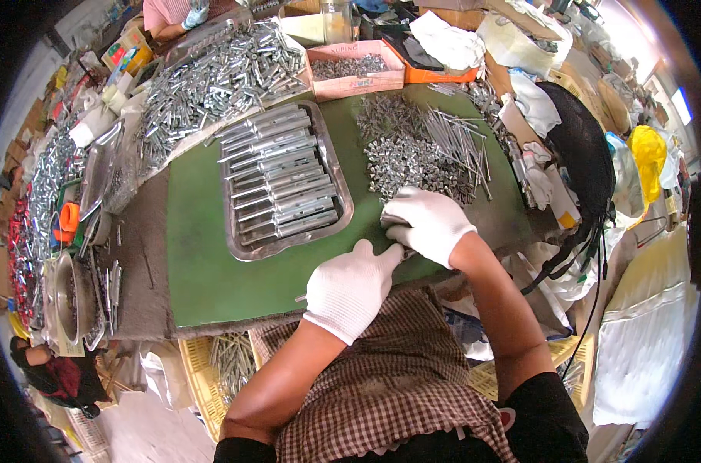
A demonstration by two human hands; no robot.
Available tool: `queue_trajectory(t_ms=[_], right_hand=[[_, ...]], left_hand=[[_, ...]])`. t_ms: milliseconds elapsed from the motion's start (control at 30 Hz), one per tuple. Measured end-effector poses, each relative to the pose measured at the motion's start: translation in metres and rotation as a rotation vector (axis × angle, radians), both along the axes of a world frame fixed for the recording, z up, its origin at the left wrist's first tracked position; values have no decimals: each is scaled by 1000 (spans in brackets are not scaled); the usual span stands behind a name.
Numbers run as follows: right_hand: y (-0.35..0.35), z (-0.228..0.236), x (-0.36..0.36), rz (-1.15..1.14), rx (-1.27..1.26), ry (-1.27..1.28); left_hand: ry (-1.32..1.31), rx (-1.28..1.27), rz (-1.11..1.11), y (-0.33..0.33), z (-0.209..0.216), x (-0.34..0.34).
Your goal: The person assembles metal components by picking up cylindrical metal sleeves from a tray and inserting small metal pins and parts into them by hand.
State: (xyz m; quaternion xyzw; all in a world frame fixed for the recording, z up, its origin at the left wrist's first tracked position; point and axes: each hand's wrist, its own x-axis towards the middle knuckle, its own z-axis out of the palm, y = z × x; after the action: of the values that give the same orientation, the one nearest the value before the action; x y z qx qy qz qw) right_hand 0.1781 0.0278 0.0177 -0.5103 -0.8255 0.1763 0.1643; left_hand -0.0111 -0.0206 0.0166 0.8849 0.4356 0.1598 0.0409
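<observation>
My left hand [349, 290], in a white knit glove, is closed over the front edge of the green work mat [200, 266]. The tip of a thin metal rod [300, 299] pokes out at its wrist side; the rest is hidden in the palm. My right hand [431, 224], gloved alike, has its fingers curled close to the left fingertips. A bit of grey metal [409, 252] shows between the two hands. Just beyond the right hand lies a pile of small shiny metal nuts [401, 163]. Left of it, a steel tray [343, 208] holds a row of metal tubes with rods [289, 189].
Long thin screws [462, 143] and dark small parts [389, 116] lie beside the nuts. A pink box [357, 86] of small pieces stands behind. A large heap of metal tubes [211, 77] fills the far left. A co-worker's gloved hand [195, 17] shows at the top.
</observation>
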Motion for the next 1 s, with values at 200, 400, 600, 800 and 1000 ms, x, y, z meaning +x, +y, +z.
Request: queue_trajectory(t_ms=[200, 400, 600, 800, 1000], right_hand=[[-13, 18, 5, -92, -79, -10], [-45, 0, 18, -20, 64, 171], [-51, -9, 8, -99, 78, 249], [-63, -14, 1, -189, 117, 335], [-64, -17, -2, -243, 114, 361]], left_hand=[[-25, -24, 7, 0, 2, -3], [-51, -48, 8, 2, 2, -6], [-50, -92, 26, -1, 6, -4], [-35, -151, 29, -2, 10, -3], [-17, -155, 37, 1, 11, -2]])
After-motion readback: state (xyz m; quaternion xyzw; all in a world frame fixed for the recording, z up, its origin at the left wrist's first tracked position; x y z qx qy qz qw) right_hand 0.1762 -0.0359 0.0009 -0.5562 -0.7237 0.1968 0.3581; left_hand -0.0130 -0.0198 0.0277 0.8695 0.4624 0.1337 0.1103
